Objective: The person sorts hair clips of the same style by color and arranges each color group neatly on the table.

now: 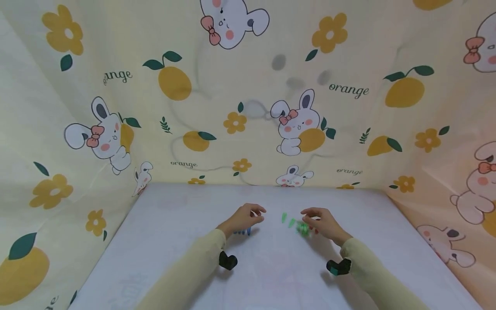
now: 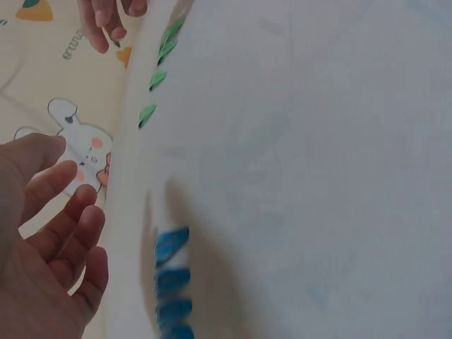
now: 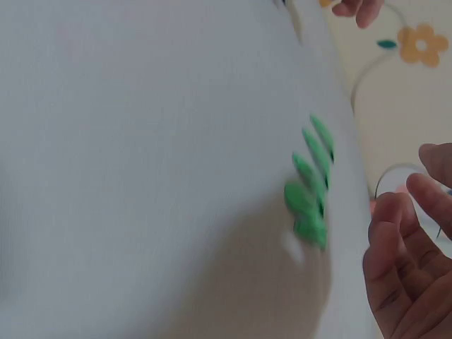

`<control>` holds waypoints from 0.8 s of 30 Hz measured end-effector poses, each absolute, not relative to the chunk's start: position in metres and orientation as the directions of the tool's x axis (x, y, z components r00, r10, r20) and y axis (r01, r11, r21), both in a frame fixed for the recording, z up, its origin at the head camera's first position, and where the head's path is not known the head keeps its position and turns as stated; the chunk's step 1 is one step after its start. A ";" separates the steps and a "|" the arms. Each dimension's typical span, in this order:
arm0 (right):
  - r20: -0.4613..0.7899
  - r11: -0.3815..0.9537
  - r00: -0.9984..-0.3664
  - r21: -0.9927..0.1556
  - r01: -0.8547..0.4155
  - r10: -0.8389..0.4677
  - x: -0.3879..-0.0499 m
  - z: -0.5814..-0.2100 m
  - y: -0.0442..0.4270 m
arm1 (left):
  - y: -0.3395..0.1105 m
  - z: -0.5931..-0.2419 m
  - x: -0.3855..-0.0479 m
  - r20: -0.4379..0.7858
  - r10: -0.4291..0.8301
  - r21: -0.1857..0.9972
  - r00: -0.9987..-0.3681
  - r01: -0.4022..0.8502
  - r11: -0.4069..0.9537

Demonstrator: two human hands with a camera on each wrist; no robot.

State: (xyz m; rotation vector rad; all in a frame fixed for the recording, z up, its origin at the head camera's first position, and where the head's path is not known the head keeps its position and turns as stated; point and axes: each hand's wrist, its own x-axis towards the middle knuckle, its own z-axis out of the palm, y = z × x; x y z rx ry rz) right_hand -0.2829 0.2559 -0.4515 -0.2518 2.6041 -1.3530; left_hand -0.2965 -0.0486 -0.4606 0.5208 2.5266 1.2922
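Green pieces (image 1: 292,222), blue pieces (image 1: 249,231): elongated; long axes roughly toward far edge, bench (image 1: 275,275). Left hand (image 1: 245,217), right hand (image 1: 324,222): relaxed, empty.

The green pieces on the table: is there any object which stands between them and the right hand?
Nothing visible does. The right wrist view shows only a gap between the right hand and the green pieces. In the head view, small red pieces lie beside them, apparently not blocking.

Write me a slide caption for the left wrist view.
An empty left hand hovers near a row of blue pieces on a pale table, with green pieces farther off.
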 end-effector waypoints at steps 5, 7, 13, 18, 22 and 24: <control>-0.139 0.589 -0.968 -0.808 -0.011 -0.209 -0.283 -0.460 0.270 | -0.033 -0.461 -0.298 -0.082 0.426 0.810 -0.901 0.189 0.556; -0.143 0.600 -0.966 -0.800 -0.015 -0.215 -0.285 -0.465 0.275 | -0.027 -0.460 -0.298 -0.088 0.422 0.812 -0.902 0.180 0.555; -0.154 0.603 -0.964 -0.798 -0.009 -0.217 -0.291 -0.486 0.287 | -0.004 -0.467 -0.297 -0.111 0.410 0.833 -0.905 0.140 0.535; -0.136 0.588 -0.962 -0.808 -0.029 -0.235 -0.294 -0.494 0.289 | 0.012 -0.471 -0.297 -0.081 0.394 0.824 -0.916 0.160 0.543; -0.136 0.601 -0.964 -0.798 -0.031 -0.229 -0.292 -0.494 0.287 | 0.020 -0.475 -0.299 -0.082 0.354 0.838 -0.932 0.128 0.531; -0.145 0.615 -0.965 -0.789 -0.020 -0.218 -0.291 -0.494 0.287 | 0.025 -0.480 -0.299 -0.097 0.322 0.839 -0.942 0.097 0.536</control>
